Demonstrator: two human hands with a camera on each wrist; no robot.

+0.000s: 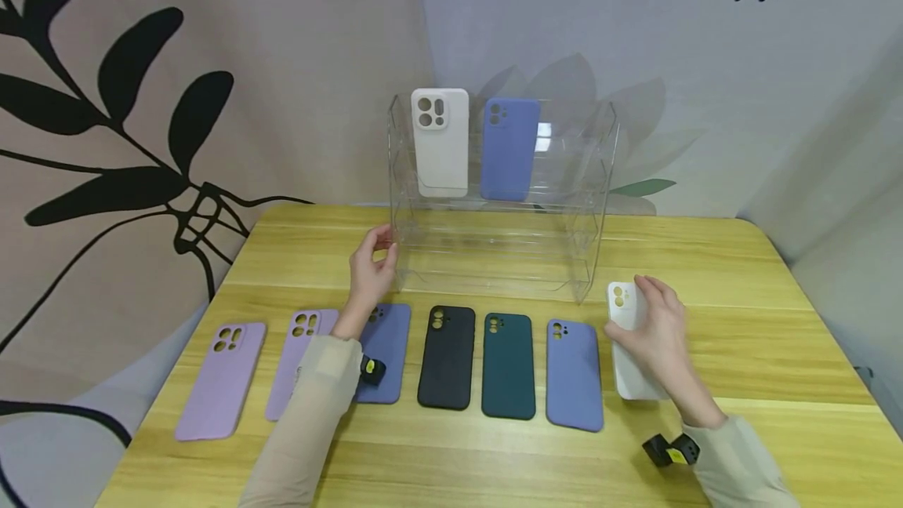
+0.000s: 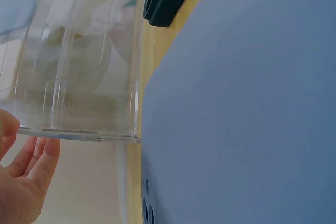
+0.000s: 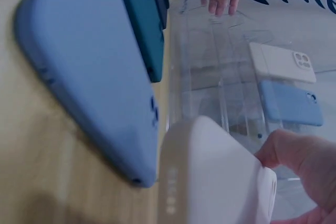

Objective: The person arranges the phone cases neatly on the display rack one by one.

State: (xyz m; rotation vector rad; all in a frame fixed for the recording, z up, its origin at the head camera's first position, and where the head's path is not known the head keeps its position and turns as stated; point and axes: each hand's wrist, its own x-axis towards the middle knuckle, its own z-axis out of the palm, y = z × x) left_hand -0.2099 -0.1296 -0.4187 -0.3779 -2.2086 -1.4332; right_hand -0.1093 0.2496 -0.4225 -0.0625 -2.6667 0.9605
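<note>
At the right end of the row, my right hand (image 1: 659,332) grips a white phone case (image 1: 626,367) by its sides; the right wrist view shows the white case (image 3: 215,177) tilted up, thumb and fingers (image 3: 302,161) at its edges. My left hand (image 1: 371,269) touches the left side edge of a clear acrylic rack (image 1: 494,286), and in the left wrist view its fingers (image 2: 44,161) lie against that edge. On the rack's upper level a white case (image 1: 443,155) and a blue case (image 1: 509,155) lean upright, side by side.
Along the table (image 1: 494,461) lie two lilac cases (image 1: 222,390), a blue case (image 1: 388,367) partly behind the left forearm, a black case (image 1: 446,359), a dark green case (image 1: 509,371) and another blue case (image 1: 574,379). A patterned curtain hangs behind.
</note>
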